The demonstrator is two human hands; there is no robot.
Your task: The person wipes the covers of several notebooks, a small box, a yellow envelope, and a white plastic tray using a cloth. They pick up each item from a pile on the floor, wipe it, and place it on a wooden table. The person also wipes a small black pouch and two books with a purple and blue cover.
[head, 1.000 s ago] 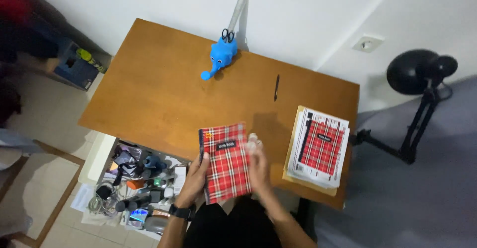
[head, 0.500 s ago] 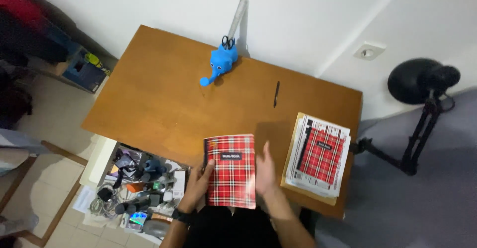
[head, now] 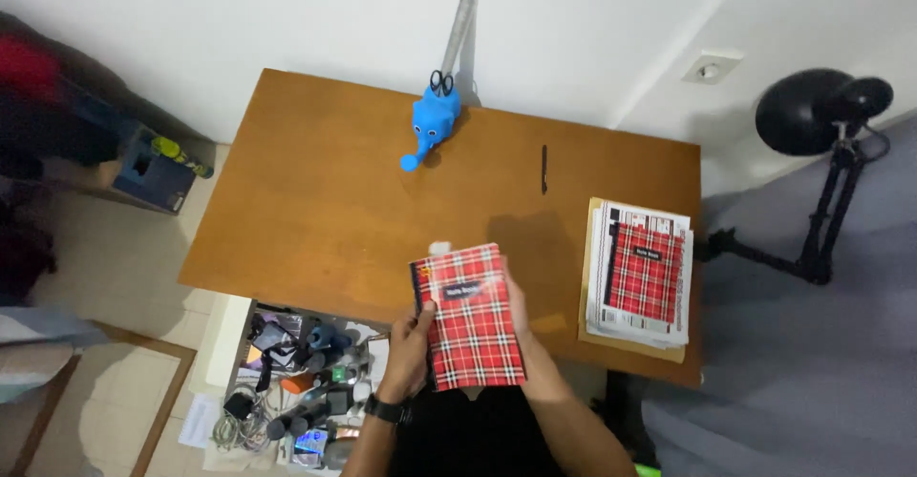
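Note:
A red plaid notebook point(head: 470, 317) is lifted over the near edge of the wooden desk point(head: 325, 210). My left hand point(head: 409, 351) grips its left edge, thumb on the cover, a dark watch on the wrist. My right hand point(head: 528, 332) supports the notebook from behind its right edge, mostly hidden by the cover. A second red plaid notebook point(head: 647, 271) lies on a stack of papers point(head: 635, 329) at the desk's right end.
A blue elephant-shaped holder point(head: 432, 124) with scissors stands at the desk's back edge, a black pen point(head: 543, 168) lies to its right. An open bin of cables and clutter point(head: 291, 381) sits on the floor left of me. A black lamp point(head: 823, 114) stands at right.
The notebook has tilted and shifted slightly in my hands, staying over the desk's near edge. The view has moved a little; nothing else on the desk has changed place.

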